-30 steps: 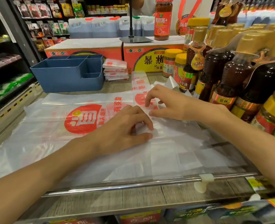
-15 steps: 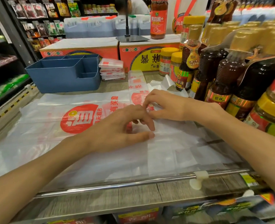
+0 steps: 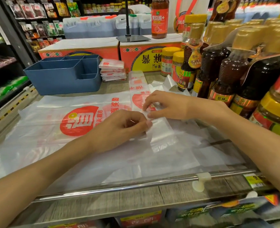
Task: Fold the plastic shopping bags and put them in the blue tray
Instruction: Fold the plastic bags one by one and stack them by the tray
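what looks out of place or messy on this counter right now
The blue tray looks empty, while the stack of folded bags sits on the counter beside it. A crumpled bag lies loose by the sauce bottles. Nothing looks spilled or damaged.

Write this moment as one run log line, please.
stage: folding | left hand: pinches plastic bag | right hand: pinches same bag | blue tray: no bags visible inside | folded stack: beside tray
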